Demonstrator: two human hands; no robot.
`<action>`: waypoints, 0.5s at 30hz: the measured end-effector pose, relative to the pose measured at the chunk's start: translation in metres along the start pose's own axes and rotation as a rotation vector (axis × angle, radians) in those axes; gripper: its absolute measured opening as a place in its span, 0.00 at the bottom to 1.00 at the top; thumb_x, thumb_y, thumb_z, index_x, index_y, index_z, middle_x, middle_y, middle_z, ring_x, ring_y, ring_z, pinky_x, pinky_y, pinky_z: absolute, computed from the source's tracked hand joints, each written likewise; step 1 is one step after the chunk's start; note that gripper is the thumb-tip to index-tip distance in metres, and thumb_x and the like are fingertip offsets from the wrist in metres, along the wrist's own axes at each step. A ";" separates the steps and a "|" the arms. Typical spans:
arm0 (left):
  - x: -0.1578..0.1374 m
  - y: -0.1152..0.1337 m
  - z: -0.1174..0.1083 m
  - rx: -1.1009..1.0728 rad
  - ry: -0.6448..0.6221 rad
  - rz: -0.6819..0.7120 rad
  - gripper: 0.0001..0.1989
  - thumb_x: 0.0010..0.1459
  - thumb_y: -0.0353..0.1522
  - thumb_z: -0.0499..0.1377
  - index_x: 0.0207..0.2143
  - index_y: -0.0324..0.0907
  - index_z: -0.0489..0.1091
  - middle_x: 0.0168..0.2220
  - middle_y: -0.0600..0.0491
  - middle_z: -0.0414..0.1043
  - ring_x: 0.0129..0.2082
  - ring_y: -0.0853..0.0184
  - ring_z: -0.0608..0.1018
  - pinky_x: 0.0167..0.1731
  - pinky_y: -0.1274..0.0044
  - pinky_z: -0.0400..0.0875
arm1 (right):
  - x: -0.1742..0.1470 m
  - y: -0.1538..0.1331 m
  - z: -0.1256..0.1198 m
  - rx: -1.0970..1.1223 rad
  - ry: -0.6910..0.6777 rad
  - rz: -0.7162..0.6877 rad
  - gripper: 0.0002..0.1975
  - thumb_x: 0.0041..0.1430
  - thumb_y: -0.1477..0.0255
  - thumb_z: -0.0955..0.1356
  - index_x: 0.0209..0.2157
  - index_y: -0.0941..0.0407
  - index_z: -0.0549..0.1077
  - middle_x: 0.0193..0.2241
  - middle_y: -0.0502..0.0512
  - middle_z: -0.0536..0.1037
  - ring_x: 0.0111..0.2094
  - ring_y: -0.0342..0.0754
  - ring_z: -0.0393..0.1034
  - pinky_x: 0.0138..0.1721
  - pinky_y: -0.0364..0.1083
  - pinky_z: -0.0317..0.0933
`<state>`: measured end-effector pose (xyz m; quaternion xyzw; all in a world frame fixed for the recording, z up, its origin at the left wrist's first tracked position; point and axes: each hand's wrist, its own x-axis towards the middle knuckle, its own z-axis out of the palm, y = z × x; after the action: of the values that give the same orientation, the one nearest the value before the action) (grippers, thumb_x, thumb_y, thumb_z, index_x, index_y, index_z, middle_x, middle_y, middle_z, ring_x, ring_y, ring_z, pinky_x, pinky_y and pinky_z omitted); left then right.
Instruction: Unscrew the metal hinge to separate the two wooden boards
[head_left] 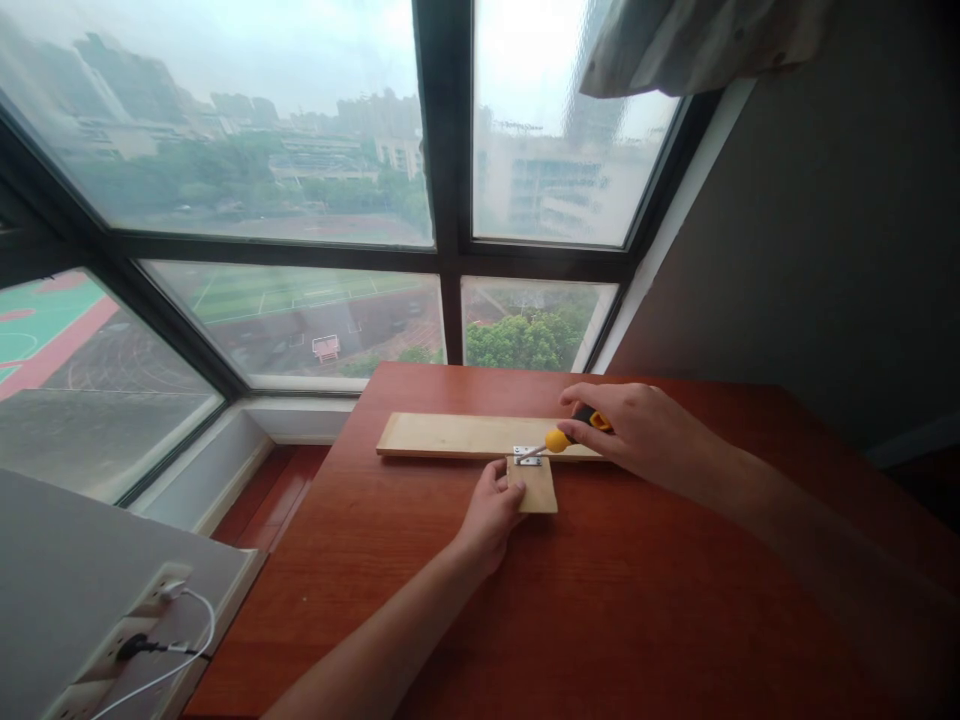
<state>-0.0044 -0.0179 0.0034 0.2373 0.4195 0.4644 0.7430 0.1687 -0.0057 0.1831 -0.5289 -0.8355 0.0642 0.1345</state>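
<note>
The right hand (637,425) grips the screwdriver (556,440), which points toward eight o'clock over the hinge (532,462); the left hand (491,510) (nearer the hinge) pinches the small board (538,492).

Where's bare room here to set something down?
Bare tabletop lies between your left forearm and right forearm, and from the left forearm to its left edge. Around the hinge it's crowded: small board, long board, screwdriver, left hand, right hand.

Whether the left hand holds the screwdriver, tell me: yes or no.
No, the right hand holds the screwdriver, while the left hand grips the small board.
</note>
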 end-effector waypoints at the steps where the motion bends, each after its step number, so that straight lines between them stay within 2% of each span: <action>1: 0.000 0.000 0.000 0.000 0.001 0.001 0.21 0.51 0.26 0.63 0.48 0.41 0.63 0.40 0.47 0.77 0.34 0.66 0.78 0.32 0.76 0.73 | 0.000 0.000 -0.001 0.024 -0.011 -0.020 0.14 0.64 0.64 0.64 0.48 0.53 0.74 0.46 0.55 0.80 0.44 0.53 0.75 0.42 0.50 0.67; 6: 0.000 0.001 0.001 -0.001 0.001 -0.005 0.21 0.52 0.25 0.62 0.48 0.40 0.62 0.40 0.47 0.77 0.33 0.67 0.78 0.33 0.77 0.73 | -0.004 0.004 0.000 0.149 -0.038 -0.173 0.22 0.56 0.75 0.67 0.53 0.53 0.70 0.52 0.53 0.76 0.52 0.50 0.71 0.51 0.48 0.64; 8: 0.000 0.001 0.000 0.001 0.000 -0.006 0.20 0.52 0.25 0.63 0.47 0.40 0.63 0.39 0.47 0.77 0.33 0.67 0.78 0.32 0.77 0.73 | -0.005 0.003 0.001 0.149 -0.028 -0.171 0.23 0.58 0.72 0.67 0.56 0.53 0.68 0.54 0.55 0.75 0.54 0.52 0.69 0.52 0.49 0.64; 10: 0.000 0.000 0.000 0.003 0.000 -0.004 0.20 0.52 0.26 0.63 0.47 0.40 0.63 0.40 0.47 0.77 0.32 0.67 0.78 0.32 0.77 0.73 | -0.003 0.002 0.001 0.109 0.005 -0.102 0.22 0.61 0.65 0.67 0.56 0.54 0.69 0.54 0.57 0.75 0.53 0.54 0.71 0.50 0.51 0.65; 12: 0.001 0.000 0.000 0.004 0.006 -0.005 0.21 0.51 0.26 0.64 0.47 0.40 0.63 0.40 0.47 0.77 0.33 0.66 0.78 0.31 0.77 0.73 | -0.001 -0.001 0.000 0.077 -0.001 -0.034 0.19 0.65 0.60 0.63 0.51 0.55 0.72 0.49 0.57 0.78 0.48 0.55 0.74 0.45 0.51 0.67; 15: 0.001 -0.001 -0.001 0.003 0.010 -0.008 0.22 0.50 0.27 0.65 0.47 0.40 0.64 0.39 0.47 0.77 0.33 0.66 0.79 0.31 0.77 0.72 | 0.001 -0.002 -0.002 0.067 -0.044 -0.016 0.17 0.67 0.61 0.61 0.45 0.54 0.76 0.41 0.56 0.81 0.40 0.53 0.76 0.39 0.49 0.67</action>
<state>-0.0043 -0.0170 0.0016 0.2343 0.4247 0.4619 0.7426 0.1667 -0.0056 0.1855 -0.5158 -0.8399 0.1026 0.1344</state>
